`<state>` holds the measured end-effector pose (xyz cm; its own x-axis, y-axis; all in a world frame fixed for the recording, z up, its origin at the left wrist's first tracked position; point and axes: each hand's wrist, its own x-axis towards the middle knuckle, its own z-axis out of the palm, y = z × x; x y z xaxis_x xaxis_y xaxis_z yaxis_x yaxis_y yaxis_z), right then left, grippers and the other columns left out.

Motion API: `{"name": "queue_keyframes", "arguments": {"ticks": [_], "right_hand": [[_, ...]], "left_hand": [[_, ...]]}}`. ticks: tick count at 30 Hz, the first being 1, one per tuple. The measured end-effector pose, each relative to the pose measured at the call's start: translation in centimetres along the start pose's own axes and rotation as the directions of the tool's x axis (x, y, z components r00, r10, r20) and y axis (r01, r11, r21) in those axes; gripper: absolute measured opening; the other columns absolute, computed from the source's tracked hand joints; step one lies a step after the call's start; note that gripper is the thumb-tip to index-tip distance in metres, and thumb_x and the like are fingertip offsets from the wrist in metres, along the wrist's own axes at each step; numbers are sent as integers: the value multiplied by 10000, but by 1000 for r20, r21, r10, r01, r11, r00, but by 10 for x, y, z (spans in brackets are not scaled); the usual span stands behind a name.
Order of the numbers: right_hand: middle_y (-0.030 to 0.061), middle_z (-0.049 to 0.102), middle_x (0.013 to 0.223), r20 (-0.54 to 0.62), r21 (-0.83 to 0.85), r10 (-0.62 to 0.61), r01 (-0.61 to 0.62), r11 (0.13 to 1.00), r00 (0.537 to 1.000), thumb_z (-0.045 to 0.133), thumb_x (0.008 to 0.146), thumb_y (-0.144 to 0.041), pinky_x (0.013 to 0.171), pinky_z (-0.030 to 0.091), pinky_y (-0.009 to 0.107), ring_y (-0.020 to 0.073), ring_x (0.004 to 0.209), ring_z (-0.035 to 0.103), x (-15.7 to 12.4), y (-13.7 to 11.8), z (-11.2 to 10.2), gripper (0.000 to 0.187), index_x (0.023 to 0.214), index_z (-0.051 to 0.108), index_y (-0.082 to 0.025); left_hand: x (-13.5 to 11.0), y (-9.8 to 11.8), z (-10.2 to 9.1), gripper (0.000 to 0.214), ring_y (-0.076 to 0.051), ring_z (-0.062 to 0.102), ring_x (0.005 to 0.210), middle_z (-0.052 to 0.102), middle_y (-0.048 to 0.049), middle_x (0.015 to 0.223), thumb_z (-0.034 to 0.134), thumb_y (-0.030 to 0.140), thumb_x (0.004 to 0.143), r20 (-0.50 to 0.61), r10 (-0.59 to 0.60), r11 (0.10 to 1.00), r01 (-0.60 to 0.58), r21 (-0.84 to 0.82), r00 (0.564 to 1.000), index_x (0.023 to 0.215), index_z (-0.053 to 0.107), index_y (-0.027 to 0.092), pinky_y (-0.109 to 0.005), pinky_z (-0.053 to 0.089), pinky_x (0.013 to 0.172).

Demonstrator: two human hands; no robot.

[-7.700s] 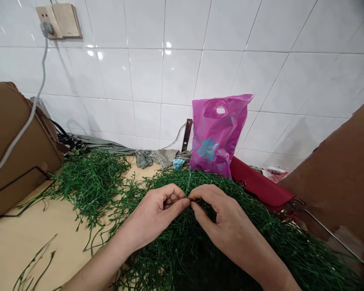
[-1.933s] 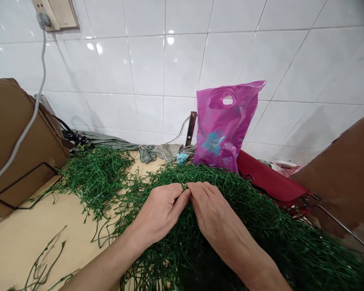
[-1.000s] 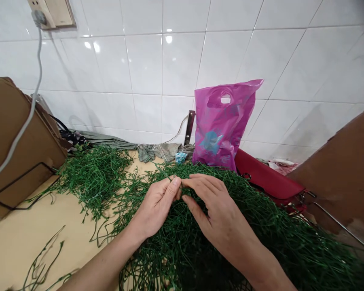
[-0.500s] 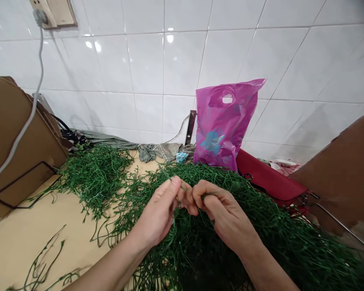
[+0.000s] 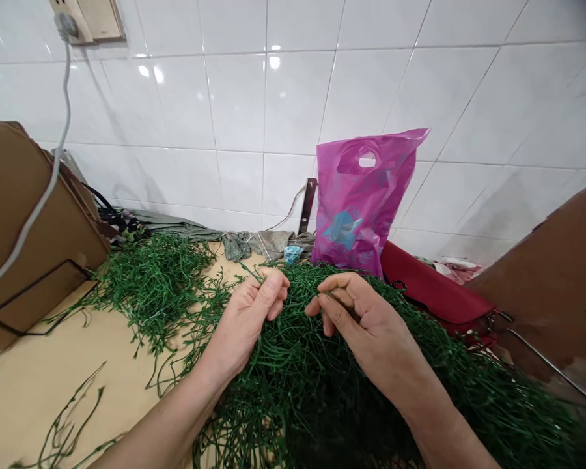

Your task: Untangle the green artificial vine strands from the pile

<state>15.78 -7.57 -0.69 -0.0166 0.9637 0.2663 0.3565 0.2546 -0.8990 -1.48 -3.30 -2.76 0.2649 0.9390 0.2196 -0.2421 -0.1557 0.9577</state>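
My left hand [image 5: 249, 316] is closed, thumb pressed on the fingers, round a thin green stem [image 5: 250, 271] whose end sticks out to the upper left. My right hand [image 5: 364, 326], a little apart to the right, has its thumb and fingertips drawn together in a loose pinch. Whether something small is between them I cannot make out. Both hands are above a large tangled heap of green stems [image 5: 297, 365], which look like artificial plant stems with small knobs.
A smaller green pile [image 5: 156, 280] and a few loose stems [image 5: 71, 423] lie on the tan table [image 5: 127, 371]. Behind the heap stand a purple plastic bag [image 5: 366, 195] and a red bag [image 5: 434, 286]. A cardboard box [image 5: 34, 215] and a hanging cable [image 5: 53, 169] are at left.
My hands have come apart. The left hand has shifted left with the stem in it, and the right hand has moved slightly right, its fingers looser.
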Motion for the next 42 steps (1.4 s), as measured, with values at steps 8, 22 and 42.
{"name": "queue_keyframes", "arguments": {"ticks": [8,22,42], "right_hand": [[-42,653,655,-97,-122,-65,53,991,993,487,989,-339,587,458,234,123,601,599,-5,-2,8,127,935,551,-243],[84,712,1120,-372,-560,-389,131,818,843,571,933,-324,962,499,398,239,1048,660,-1,5,-24,227,1119,649,-220],[-12,649,706,-88,-339,-166,127,932,982,493,983,-301,577,416,254,160,626,561,-20,-1,39,178,903,639,-238]], "left_hand": [[3,1,-1,320,-126,479,669,604,2,707,763,460,784,83,-72,992,63,113,994,815,649,162,-241,370,627],[6,14,-9,414,-129,513,734,590,-32,766,470,457,1011,-2,-163,954,158,-254,987,1106,753,170,-236,445,704],[-7,24,-7,489,-254,428,1402,492,-83,1487,664,511,888,23,20,978,-25,209,1000,1297,606,249,-385,347,1171]]}}
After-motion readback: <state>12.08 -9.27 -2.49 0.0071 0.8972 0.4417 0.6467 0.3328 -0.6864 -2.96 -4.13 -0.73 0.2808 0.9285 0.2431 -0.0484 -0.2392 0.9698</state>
